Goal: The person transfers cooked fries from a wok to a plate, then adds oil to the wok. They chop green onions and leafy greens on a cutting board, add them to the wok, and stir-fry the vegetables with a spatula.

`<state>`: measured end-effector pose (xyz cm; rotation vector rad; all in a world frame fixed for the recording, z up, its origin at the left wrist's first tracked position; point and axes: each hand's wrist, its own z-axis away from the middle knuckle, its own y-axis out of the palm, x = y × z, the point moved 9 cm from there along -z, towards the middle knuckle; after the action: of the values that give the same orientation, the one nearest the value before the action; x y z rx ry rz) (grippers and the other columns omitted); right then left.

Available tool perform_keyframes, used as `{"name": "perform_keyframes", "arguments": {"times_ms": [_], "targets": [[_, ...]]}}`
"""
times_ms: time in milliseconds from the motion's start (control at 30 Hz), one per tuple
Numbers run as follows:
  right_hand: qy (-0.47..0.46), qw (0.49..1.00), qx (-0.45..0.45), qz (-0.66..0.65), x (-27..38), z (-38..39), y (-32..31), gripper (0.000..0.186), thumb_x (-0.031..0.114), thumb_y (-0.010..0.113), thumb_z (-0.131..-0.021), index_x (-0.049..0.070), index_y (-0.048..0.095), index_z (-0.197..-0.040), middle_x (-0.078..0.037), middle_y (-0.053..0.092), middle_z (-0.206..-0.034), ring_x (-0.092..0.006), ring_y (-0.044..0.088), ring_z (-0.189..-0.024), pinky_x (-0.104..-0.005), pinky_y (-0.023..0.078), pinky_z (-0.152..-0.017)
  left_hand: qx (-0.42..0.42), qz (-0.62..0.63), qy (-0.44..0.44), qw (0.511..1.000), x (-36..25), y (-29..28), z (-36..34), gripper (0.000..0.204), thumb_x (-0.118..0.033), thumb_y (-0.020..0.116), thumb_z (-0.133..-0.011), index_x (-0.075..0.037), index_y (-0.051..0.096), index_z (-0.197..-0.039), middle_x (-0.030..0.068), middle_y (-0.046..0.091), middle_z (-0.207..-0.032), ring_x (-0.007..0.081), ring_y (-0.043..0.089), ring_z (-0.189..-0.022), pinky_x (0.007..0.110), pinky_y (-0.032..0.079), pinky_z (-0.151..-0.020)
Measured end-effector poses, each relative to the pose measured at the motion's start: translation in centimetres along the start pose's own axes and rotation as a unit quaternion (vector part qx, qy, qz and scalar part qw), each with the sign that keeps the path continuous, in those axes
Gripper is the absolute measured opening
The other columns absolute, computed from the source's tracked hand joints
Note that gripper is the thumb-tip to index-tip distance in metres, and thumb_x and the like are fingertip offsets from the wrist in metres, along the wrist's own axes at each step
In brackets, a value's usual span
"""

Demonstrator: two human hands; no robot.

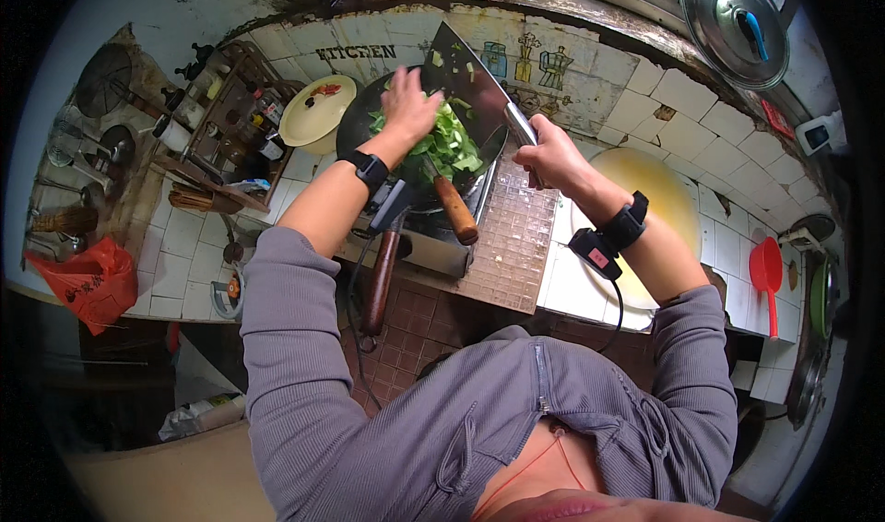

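Observation:
Chopped leafy greens point(454, 146) lie in a dark wok point(352, 127) on the stove. Above the wok's left side is my left hand point(408, 107), slightly blurred, its fingers stretched out and apart near a cleaver point(475, 84). My right hand point(556, 158) is wrapped round the cleaver's handle and keeps the broad blade tilted over the wok's right side. Small green bits cling to that blade. A wooden-handled tool point(454, 210) rests in the wok, its head hidden among the greens. Toward me juts the wok's long brown handle point(380, 282).
Left of the wok stand a cream plate point(318, 112) with red bits and a wooden rack point(221, 116) of bottles. A round yellowish board point(650, 190) lies right. A red plastic bag point(92, 282) hangs far left; a red ladle point(767, 268) is far right. A pot lid point(728, 38) is upper right.

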<state>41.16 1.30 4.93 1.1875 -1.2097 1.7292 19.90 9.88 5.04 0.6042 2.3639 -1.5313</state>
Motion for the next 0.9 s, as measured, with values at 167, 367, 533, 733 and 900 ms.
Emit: {"name": "perform_keyframes", "arguments": {"times_ms": [167, 367, 533, 733, 900], "targets": [[0.008, 0.986, 0.074, -0.151, 3.0, 2.3, 1.5, 0.021, 0.003, 0.057, -0.072, 0.002, 0.042, -0.087, -0.006, 0.049, -0.061, -0.0138, 0.05, -0.041, -0.0267, 0.039, -0.035, 0.01, -0.007, 0.31, 0.951, -10.5, -1.0, 1.9, 0.076, -0.061, 0.026, -0.086, -0.011, 0.012, -0.141, 0.0136, 0.008, -0.146, 0.0281, 0.007, -0.135, 0.05, 0.004, -0.107], [0.016, 0.973, 0.073, -0.217, 3.1, 8.1, -1.2, 0.019, 0.002, 0.058, -0.071, 0.004, 0.045, -0.085, -0.005, 0.049, -0.061, -0.0129, 0.048, -0.04, -0.0262, 0.04, -0.033, -0.033, -0.079, 0.234, 0.969, -4.4, -3.1, -1.9, 0.073, -0.056, 0.03, -0.087, -0.008, 0.015, -0.14, 0.0127, 0.013, -0.146, 0.0257, 0.012, -0.135, 0.051, 0.006, -0.106], [-0.004, 0.984, -0.082, -0.158, -2.9, 13.3, -8.6, 0.02, 0.004, 0.059, -0.073, 0.004, 0.043, -0.084, -0.003, 0.049, -0.057, -0.0119, 0.048, -0.038, -0.0236, 0.038, -0.034, 0.253, -0.16, 0.119, 0.947, 3.9, 1.9, 0.0, 0.074, -0.049, 0.053, -0.08, -0.001, 0.034, -0.132, 0.0201, 0.034, -0.136, 0.0315, 0.03, -0.128, 0.042, 0.022, -0.105], [0.047, 0.913, -0.253, -0.317, -20.2, 18.1, -13.0, 0.012, 0.006, 0.053, -0.081, 0.005, 0.042, -0.084, -0.004, 0.05, -0.061, -0.012, 0.05, -0.042, -0.0254, 0.044, -0.037, -0.07, 0.278, 0.076, 0.955, 2.0, -13.7, -5.4, 0.026, -0.027, 0.054, -0.088, -0.004, 0.062, -0.096, 0.0054, 0.062, -0.074, 0.0101, 0.056, -0.064, 0.026, 0.046, -0.062], [0.085, 0.829, -0.324, -0.448, -33.2, 19.0, -10.3, 0.012, 0.011, 0.054, -0.084, 0.006, 0.043, -0.087, -0.007, 0.05, -0.06, -0.0166, 0.051, -0.051, -0.0308, 0.046, -0.047, 0.193, -0.205, 0.097, 0.955, 0.2, -5.0, 1.4, 0.083, -0.048, 0.055, -0.081, -0.01, 0.011, -0.14, 0.0278, 0.0, -0.143, 0.0379, 0.001, -0.134, 0.041, 0.014, -0.107]]}}
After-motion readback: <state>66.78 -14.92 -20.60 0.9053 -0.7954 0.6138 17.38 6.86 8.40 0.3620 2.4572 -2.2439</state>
